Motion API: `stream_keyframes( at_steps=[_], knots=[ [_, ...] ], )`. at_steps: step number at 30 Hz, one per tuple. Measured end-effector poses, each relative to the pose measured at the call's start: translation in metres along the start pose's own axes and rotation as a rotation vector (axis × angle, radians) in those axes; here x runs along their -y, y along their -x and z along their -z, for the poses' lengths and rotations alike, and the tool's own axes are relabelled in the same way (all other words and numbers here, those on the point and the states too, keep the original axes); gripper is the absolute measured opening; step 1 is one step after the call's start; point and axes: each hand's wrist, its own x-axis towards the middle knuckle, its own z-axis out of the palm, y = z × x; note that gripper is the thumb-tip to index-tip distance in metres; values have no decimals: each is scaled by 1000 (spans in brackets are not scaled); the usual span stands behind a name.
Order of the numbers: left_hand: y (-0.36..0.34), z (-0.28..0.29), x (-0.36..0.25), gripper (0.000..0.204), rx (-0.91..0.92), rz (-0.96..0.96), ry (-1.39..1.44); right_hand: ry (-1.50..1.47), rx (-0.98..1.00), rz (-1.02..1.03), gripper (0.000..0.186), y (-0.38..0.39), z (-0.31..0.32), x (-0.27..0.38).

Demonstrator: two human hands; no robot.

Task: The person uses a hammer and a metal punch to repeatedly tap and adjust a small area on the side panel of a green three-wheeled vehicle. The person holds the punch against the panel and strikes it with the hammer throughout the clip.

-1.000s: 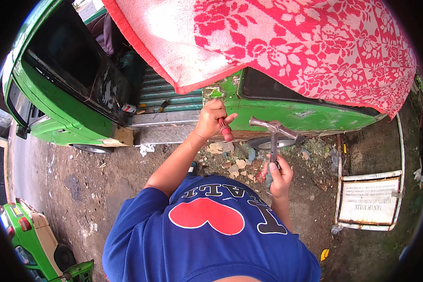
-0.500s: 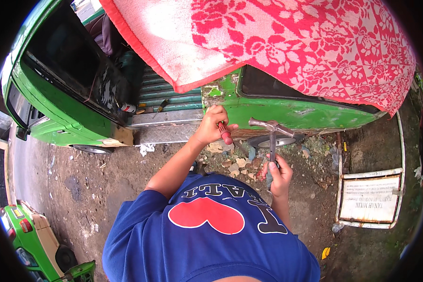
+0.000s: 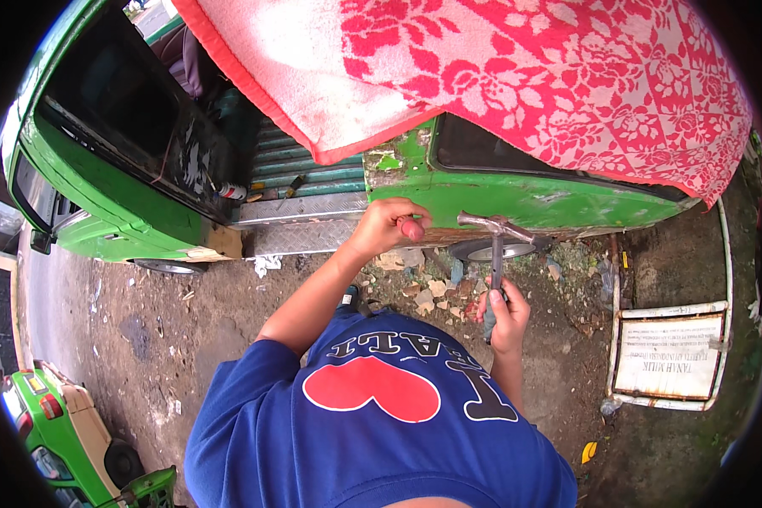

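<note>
My left hand (image 3: 384, 223) is closed around a red-handled screwdriver (image 3: 411, 229). The rounded end of its handle points back toward me, and its shaft is hidden behind the hand. That fist is close to the lower corner of the van's green side panel (image 3: 402, 188), where the paint is chipped. In my right hand (image 3: 508, 317) is a claw hammer (image 3: 496, 225), gripped low on its dark handle with the thumb along it. The metal head is up, level with the screwdriver and to its right, apart from it and in front of the van's lower edge.
A red and white floral towel (image 3: 550, 93) drapes over the van's roof and window. To the left, the open doorway shows a ribbed floor (image 3: 300, 165) with a brush and a can. Rubble (image 3: 432, 292) lies below; a white metal-framed sign (image 3: 669, 356) stands at right.
My left hand has turned, so the screwdriver's handle now shows mostly end-on. The hammer has shifted slightly to the right with my right hand.
</note>
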Motion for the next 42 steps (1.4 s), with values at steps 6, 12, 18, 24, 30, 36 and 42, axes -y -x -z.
stream_keyframes(
  at_steps=[6, 12, 18, 24, 30, 36, 42],
  knots=[
    [-21, 11, -12, 41, 136, -261, -301, -8, -2, -28, 30, 0, -2, 2],
    [-31, 14, 1, 34, 148, -328, -381, 17, 20, -2, 30, 1, 0, 0],
    [-33, 16, 10, 22, 106, -333, -366, 4, 4, -18, 30, 1, -2, 3],
    [-33, 17, 12, 17, 110, -322, -374, 35, 17, -23, 32, 2, -4, 2],
    [-41, 13, 16, 10, 33, -280, -296, 220, 21, 356, 40, 2, -22, 12],
    [-41, 7, 24, 14, 61, -286, -383, 621, 55, 554, 49, -12, -28, 23],
    [-31, 7, 31, 16, -82, -133, -297, 273, -1, 541, 44, -6, -14, 25]
  ],
)
